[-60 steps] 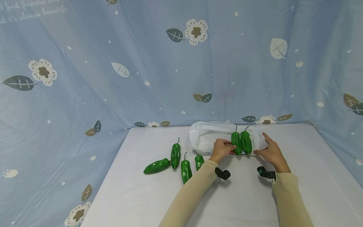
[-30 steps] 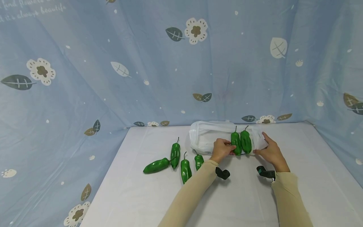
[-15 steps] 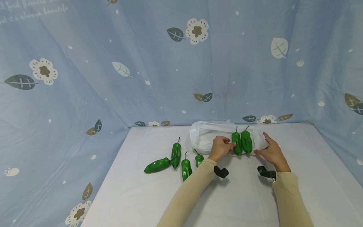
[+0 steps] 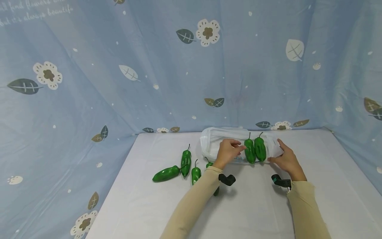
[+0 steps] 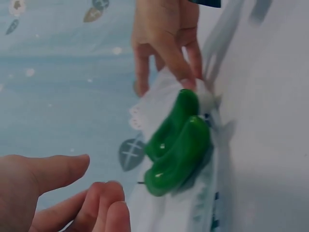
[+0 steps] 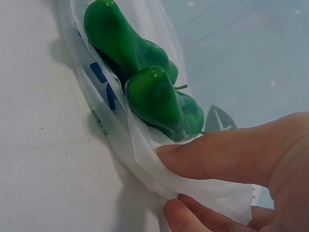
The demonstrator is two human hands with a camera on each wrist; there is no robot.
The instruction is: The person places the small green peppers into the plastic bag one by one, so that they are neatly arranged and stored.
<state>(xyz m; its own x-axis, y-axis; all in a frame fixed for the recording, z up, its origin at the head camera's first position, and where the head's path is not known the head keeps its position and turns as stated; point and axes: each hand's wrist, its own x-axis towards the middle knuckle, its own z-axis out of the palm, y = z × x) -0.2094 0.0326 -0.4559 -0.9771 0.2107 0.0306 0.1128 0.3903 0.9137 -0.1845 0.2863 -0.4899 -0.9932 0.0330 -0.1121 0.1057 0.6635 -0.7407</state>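
Two green peppers, a left one (image 4: 249,151) and a right one (image 4: 260,149), lie side by side in a white plastic bag (image 4: 206,142), stems pointing to the back. My left hand (image 4: 228,152) hovers over the bag just left of them, holding nothing. In the left wrist view its thumb (image 5: 63,173) stands apart from the loosely bent fingers. At the bag's right end my right hand (image 4: 287,162) pinches the thin plastic (image 6: 207,191) between thumb and fingers, as the right wrist view shows. The peppers' undersides are hidden.
Several more green peppers lie on the white table left of the bag: one on its side (image 4: 166,174), one upright (image 4: 186,162), another (image 4: 196,174) beside my sleeve, and one (image 4: 209,164) partly covered by the left forearm. A patterned blue curtain (image 4: 167,83) hangs behind the table.
My left hand has let go of the left pepper in the bag and drawn back up and to the left. The right hand stays at the bag's right end.
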